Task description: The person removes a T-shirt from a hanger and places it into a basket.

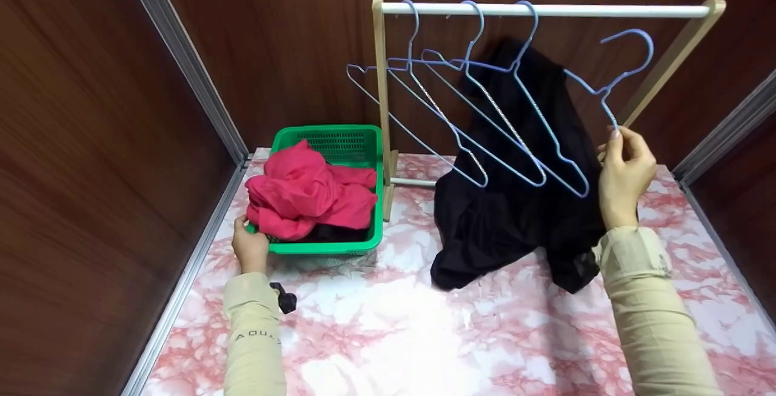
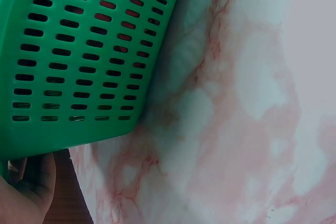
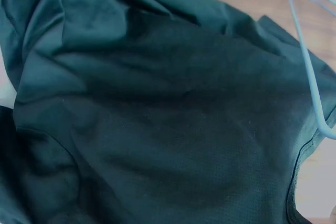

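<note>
On the left, my left hand grips the front left corner of a green plastic basket. A crumpled pink garment is heaped in the basket, with something black under it. From the left wrist view, the slotted wall of the basket fills the upper left, the hand below it. At the right end of the rack, my right hand pinches a blue wire hanger at its shoulder; its hook is below the rail. A black garment hangs from this hanger and covers most of the right wrist view.
A clothes rack has a white rail and wooden side posts. Three other blue hangers hang from the rail, overlapping the black garment. Brown panels enclose the marbled pink and white table.
</note>
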A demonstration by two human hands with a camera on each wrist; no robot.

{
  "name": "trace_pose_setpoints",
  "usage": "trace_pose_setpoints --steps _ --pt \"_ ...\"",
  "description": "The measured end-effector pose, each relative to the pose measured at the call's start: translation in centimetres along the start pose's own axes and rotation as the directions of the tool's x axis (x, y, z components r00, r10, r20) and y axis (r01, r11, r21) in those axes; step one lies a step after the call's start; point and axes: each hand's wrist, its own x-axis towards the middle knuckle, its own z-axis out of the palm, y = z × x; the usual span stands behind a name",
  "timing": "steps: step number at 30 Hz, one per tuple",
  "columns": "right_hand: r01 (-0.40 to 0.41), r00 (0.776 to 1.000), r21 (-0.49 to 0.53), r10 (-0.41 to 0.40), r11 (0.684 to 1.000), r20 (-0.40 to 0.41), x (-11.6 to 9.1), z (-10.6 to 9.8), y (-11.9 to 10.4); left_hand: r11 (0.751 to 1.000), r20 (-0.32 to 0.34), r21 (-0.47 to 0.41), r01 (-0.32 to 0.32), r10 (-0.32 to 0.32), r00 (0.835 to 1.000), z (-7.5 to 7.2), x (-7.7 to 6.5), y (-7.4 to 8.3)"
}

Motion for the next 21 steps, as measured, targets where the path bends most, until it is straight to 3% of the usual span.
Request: trace_pose_setpoints --steps 5,11,15,21 --pt "0.014 1.0 0.059 -0.015 0.998 0.005 -0.8 -0.2 0.6 1.0 -0.004 0.021 -0.004 0.004 1.0 0.0 -0.1 0.0" --pt "0.025 1.0 -0.01 -0.025 1.0 -0.004 -1.3 -0.4 2.6 1.0 -0.001 0.029 -0.005 0.005 1.0 0.0 0.0 0.0" --pt "0.028 1.0 -0.001 -0.028 1.0 0.007 -2.3 -0.7 2.3 1.0 0.009 0.021 -0.017 0.017 1.0 -0.1 -0.2 0.2" --pt "0.013 1.0 0.033 -0.013 0.999 0.022 -3.4 -0.8 2.8 0.999 0.008 -0.049 0.006 -0.006 1.0 -0.2 0.2 -0.2"
